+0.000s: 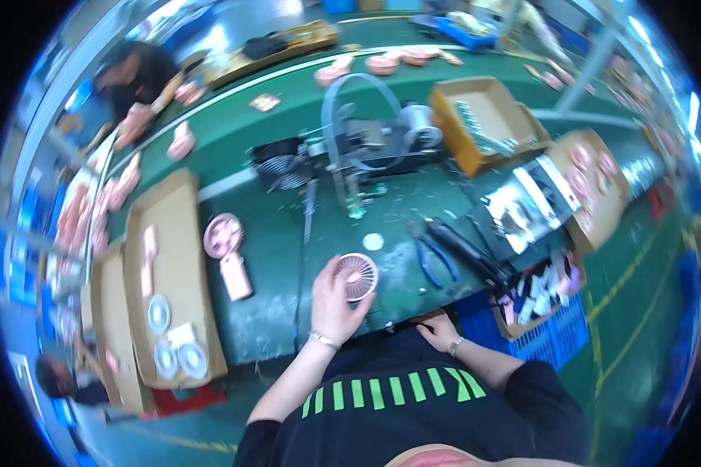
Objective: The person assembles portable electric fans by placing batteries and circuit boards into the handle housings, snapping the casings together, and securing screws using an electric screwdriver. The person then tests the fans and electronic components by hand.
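Note:
A round pink fan grille [357, 275] with radial slots rests at the near edge of the green table. My left hand [332, 305] is closed around its left side, with the thumb at the near rim. My right hand [439, 331] is low at the table's front edge, close to my body; its fingers are partly hidden, so its grip is unclear. Just beyond the grille lies a small pale disc [373, 241]. Left of my left hand are a pink round fan housing [223, 236] and a pink handle piece [235, 278].
Blue-handled pliers [436, 263] and a black tool [467, 247] lie to the right. A wire-feeding device [374, 140] stands mid-table. Cardboard trays [199, 311] hold fan parts at left. A blue crate [557, 338] sits at right. Co-workers [136, 82] sit across the belt.

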Available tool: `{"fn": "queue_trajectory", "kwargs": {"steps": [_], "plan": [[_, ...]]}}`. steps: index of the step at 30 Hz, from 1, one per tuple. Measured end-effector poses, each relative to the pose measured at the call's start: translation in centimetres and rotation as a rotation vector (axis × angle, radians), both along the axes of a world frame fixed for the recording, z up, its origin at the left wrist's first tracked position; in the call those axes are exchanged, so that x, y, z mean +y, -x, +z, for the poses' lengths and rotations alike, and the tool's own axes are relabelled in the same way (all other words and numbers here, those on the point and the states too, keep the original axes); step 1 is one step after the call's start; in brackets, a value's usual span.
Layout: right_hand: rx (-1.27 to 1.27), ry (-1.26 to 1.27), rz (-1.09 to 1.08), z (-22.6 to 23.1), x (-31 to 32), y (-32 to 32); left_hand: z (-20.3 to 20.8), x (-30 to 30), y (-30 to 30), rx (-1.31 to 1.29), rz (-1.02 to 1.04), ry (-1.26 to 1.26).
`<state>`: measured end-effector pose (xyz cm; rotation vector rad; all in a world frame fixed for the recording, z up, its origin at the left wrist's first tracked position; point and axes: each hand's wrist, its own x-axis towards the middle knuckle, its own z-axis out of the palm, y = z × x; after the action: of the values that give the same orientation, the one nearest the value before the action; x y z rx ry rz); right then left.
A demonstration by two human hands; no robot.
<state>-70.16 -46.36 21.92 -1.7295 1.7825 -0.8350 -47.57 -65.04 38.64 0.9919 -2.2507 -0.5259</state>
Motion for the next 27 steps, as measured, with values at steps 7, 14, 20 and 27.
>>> {"fn": "queue_trajectory", "kwargs": {"steps": [7,14,20,27], "plan": [[0.034,-0.416,0.259,6.3,-3.3,-1.9,-0.7,0.2,-0.8,0.004,0.023,-0.012],[-0.271,0.208,0.059,19.7,-8.2,-3.0,-0.1,-0.7,-1.8,0.049,-0.028,-0.076],[-0.039,0.277,-0.130,15.8,-10.4,-6.5,6.9,-5.5,-6.3,0.198,0.020,0.127],[0.170,0.328,-0.112,15.3,-11.0,-8.7,10.0,-24.4,-9.8,0.340,0.332,-0.044]]}}
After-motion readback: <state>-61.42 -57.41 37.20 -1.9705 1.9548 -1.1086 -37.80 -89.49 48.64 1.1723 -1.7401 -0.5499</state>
